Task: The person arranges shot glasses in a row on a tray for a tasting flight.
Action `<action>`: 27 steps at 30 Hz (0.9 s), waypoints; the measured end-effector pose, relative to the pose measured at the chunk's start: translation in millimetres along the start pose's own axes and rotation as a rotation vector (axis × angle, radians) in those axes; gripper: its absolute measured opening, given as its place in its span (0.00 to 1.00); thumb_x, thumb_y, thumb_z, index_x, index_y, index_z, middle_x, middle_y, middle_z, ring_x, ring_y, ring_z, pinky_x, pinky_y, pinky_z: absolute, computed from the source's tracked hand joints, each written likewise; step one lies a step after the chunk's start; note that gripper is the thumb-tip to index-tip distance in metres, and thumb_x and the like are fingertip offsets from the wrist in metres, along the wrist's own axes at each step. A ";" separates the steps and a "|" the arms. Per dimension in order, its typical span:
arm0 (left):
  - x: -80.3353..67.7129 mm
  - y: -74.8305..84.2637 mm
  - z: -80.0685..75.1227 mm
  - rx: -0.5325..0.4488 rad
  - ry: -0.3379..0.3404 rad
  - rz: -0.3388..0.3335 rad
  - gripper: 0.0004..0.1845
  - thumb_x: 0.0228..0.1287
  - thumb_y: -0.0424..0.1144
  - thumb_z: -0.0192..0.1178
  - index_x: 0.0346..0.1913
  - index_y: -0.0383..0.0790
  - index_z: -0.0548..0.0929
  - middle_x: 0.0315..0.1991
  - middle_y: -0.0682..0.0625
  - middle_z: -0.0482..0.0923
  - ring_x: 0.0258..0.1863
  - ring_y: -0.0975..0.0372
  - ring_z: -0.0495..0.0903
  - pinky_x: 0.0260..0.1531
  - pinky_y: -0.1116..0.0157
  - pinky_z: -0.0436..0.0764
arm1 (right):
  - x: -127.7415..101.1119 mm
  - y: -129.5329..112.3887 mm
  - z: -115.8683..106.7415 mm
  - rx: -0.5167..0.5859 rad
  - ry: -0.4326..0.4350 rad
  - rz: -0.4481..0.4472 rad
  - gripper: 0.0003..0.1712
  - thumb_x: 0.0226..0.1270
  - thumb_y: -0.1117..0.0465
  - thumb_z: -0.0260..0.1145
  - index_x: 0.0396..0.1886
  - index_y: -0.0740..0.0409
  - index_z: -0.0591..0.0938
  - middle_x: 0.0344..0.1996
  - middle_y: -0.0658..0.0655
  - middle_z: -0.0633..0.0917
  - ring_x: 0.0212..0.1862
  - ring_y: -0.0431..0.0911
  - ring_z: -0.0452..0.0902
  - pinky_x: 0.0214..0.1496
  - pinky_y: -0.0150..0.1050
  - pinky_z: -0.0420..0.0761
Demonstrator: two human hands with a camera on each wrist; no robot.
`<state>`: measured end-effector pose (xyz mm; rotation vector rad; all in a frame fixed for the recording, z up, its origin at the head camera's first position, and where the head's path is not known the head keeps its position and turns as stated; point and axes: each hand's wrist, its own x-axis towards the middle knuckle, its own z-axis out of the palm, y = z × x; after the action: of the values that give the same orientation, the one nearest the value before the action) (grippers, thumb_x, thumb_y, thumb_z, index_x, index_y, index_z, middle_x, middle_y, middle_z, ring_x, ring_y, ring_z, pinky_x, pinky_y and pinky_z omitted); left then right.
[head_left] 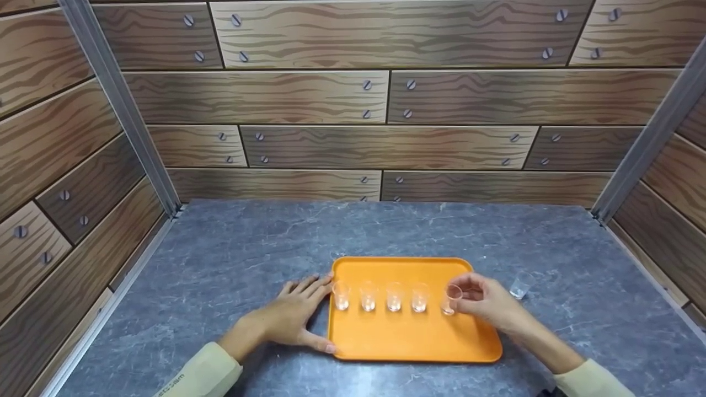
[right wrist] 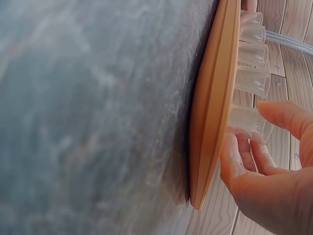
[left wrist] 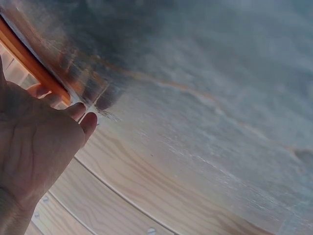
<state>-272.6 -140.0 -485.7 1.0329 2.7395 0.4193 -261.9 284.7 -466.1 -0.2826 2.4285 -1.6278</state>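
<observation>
An orange tray (head_left: pixel 397 339) lies on the table, with several small clear glasses standing in a row across it. At the right end of that row, my right hand (head_left: pixel 485 300) pinches a shot glass (head_left: pixel 449 303) between thumb and fingers. The right wrist view shows this glass (right wrist: pixel 244 120) upright with its base at the tray surface. My left hand (head_left: pixel 295 311) rests at the tray's left edge, fingers spread and fairly straight, thumb at the near left corner. In the left wrist view, the left fingertips lie beside the tray's rim (left wrist: pixel 36 66).
Another clear glass (head_left: pixel 520 285) is on the grey marbled table (head_left: pixel 259 237), right of the tray and beyond my right wrist. Wood-patterned walls (head_left: pixel 386 99) with metal corner posts (head_left: pixel 651 132) enclose the table at the back and sides.
</observation>
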 end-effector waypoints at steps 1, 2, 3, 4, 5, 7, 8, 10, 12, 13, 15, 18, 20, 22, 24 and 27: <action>0.0 0.1 -0.1 -0.003 -0.003 -0.003 0.65 0.51 0.83 0.58 0.84 0.49 0.49 0.85 0.51 0.41 0.82 0.46 0.45 0.72 0.33 0.53 | -0.2 -0.3 0.1 0.005 -0.006 0.000 0.27 0.65 0.61 0.75 0.58 0.69 0.78 0.54 0.64 0.83 0.55 0.50 0.82 0.52 0.34 0.83; 0.0 0.2 -0.2 -0.007 -0.007 -0.005 0.65 0.51 0.83 0.58 0.84 0.50 0.49 0.85 0.52 0.40 0.82 0.46 0.44 0.72 0.33 0.53 | -0.4 -0.5 0.1 0.009 -0.010 0.000 0.27 0.65 0.61 0.76 0.58 0.70 0.78 0.53 0.64 0.83 0.55 0.50 0.82 0.52 0.34 0.83; 0.0 0.4 -0.5 -0.010 -0.009 -0.008 0.65 0.51 0.83 0.58 0.84 0.50 0.48 0.85 0.52 0.40 0.82 0.46 0.44 0.72 0.32 0.52 | -0.6 -0.8 0.1 0.011 -0.013 -0.001 0.27 0.65 0.61 0.76 0.58 0.69 0.78 0.53 0.64 0.83 0.54 0.49 0.82 0.52 0.34 0.83; 0.1 0.4 -0.6 -0.011 -0.013 -0.010 0.65 0.51 0.83 0.57 0.84 0.50 0.48 0.85 0.52 0.40 0.83 0.47 0.43 0.72 0.32 0.52 | -0.7 -1.0 0.1 0.012 -0.015 -0.003 0.27 0.65 0.61 0.76 0.58 0.69 0.78 0.53 0.64 0.83 0.54 0.49 0.82 0.52 0.34 0.84; 0.1 0.5 -0.6 -0.014 -0.016 -0.013 0.65 0.51 0.83 0.58 0.84 0.50 0.48 0.85 0.52 0.39 0.83 0.47 0.43 0.72 0.32 0.52 | -0.7 -1.1 0.0 0.013 -0.016 -0.005 0.27 0.65 0.61 0.76 0.58 0.70 0.78 0.53 0.64 0.83 0.53 0.48 0.82 0.51 0.34 0.84; 0.2 0.3 -0.5 -0.016 -0.019 -0.018 0.65 0.51 0.83 0.58 0.84 0.51 0.48 0.85 0.53 0.39 0.83 0.47 0.43 0.72 0.32 0.51 | -0.6 -1.0 -0.1 0.021 -0.020 -0.008 0.27 0.65 0.62 0.75 0.58 0.70 0.77 0.52 0.64 0.83 0.53 0.47 0.82 0.51 0.34 0.84; 0.2 0.3 -0.3 -0.016 -0.022 -0.019 0.65 0.51 0.83 0.57 0.84 0.51 0.48 0.85 0.53 0.39 0.83 0.47 0.43 0.72 0.32 0.51 | -0.6 -0.9 -0.2 0.023 -0.023 -0.016 0.27 0.65 0.62 0.75 0.58 0.71 0.77 0.52 0.65 0.83 0.52 0.47 0.82 0.51 0.34 0.84; 0.2 0.1 0.2 -0.012 -0.021 -0.021 0.65 0.51 0.83 0.57 0.84 0.51 0.48 0.85 0.53 0.39 0.83 0.47 0.43 0.72 0.32 0.51 | -0.3 -0.3 -0.2 0.030 -0.025 -0.026 0.27 0.65 0.63 0.75 0.58 0.72 0.77 0.52 0.65 0.83 0.52 0.46 0.82 0.51 0.34 0.84; 0.2 0.0 0.9 -0.003 -0.017 -0.019 0.65 0.51 0.84 0.57 0.84 0.51 0.48 0.85 0.53 0.39 0.83 0.47 0.43 0.72 0.33 0.51 | 0.0 0.5 -0.1 0.038 -0.026 -0.035 0.27 0.65 0.64 0.74 0.59 0.73 0.76 0.52 0.65 0.83 0.51 0.46 0.82 0.52 0.35 0.84; 0.2 -0.1 1.1 0.002 -0.013 -0.017 0.65 0.51 0.84 0.57 0.84 0.51 0.48 0.85 0.53 0.39 0.83 0.47 0.43 0.72 0.33 0.52 | 0.1 0.6 0.0 0.041 -0.027 -0.040 0.28 0.64 0.65 0.74 0.59 0.73 0.76 0.52 0.65 0.83 0.51 0.46 0.82 0.52 0.35 0.84; 0.3 -0.3 1.4 0.008 -0.010 -0.017 0.65 0.50 0.84 0.57 0.84 0.51 0.48 0.85 0.53 0.39 0.83 0.47 0.43 0.72 0.33 0.52 | 0.5 1.0 0.3 0.043 -0.022 -0.042 0.28 0.64 0.65 0.75 0.59 0.73 0.75 0.51 0.65 0.83 0.51 0.45 0.82 0.51 0.35 0.84; 0.4 -0.3 1.4 0.008 -0.009 -0.017 0.65 0.50 0.84 0.57 0.84 0.51 0.48 0.85 0.53 0.39 0.83 0.47 0.43 0.72 0.33 0.52 | 0.5 0.9 1.3 0.041 -0.011 -0.048 0.30 0.64 0.65 0.75 0.60 0.74 0.75 0.52 0.65 0.82 0.51 0.46 0.81 0.51 0.34 0.84; 0.3 -0.2 1.3 0.009 -0.007 -0.016 0.65 0.51 0.84 0.57 0.84 0.50 0.49 0.85 0.53 0.39 0.83 0.47 0.43 0.72 0.33 0.52 | 0.2 0.5 2.2 0.036 0.003 -0.045 0.31 0.64 0.64 0.76 0.61 0.73 0.74 0.53 0.66 0.82 0.52 0.48 0.81 0.51 0.33 0.83; 0.2 0.0 1.2 0.013 -0.004 -0.012 0.65 0.51 0.84 0.57 0.84 0.49 0.49 0.85 0.52 0.40 0.82 0.46 0.44 0.72 0.33 0.52 | -0.1 -0.1 2.8 0.016 0.026 -0.041 0.32 0.64 0.62 0.76 0.62 0.72 0.75 0.56 0.66 0.81 0.55 0.50 0.81 0.53 0.31 0.82; 0.2 0.1 1.1 0.015 -0.002 -0.009 0.65 0.51 0.84 0.57 0.84 0.49 0.50 0.85 0.52 0.40 0.82 0.46 0.44 0.72 0.34 0.52 | -0.7 -1.4 3.5 -0.004 0.053 -0.039 0.31 0.66 0.59 0.75 0.62 0.71 0.75 0.58 0.66 0.81 0.57 0.52 0.80 0.54 0.30 0.80; 0.0 0.1 1.1 0.017 -0.005 -0.009 0.65 0.51 0.84 0.56 0.84 0.49 0.50 0.85 0.52 0.39 0.82 0.46 0.44 0.72 0.34 0.53 | -1.0 -5.2 5.0 -0.035 0.111 -0.030 0.30 0.68 0.56 0.74 0.62 0.67 0.76 0.60 0.65 0.81 0.60 0.51 0.79 0.57 0.28 0.77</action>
<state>-272.3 -139.7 -486.7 1.0239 2.7470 0.3917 -259.4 278.7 -463.0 -0.2418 2.5484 -1.6566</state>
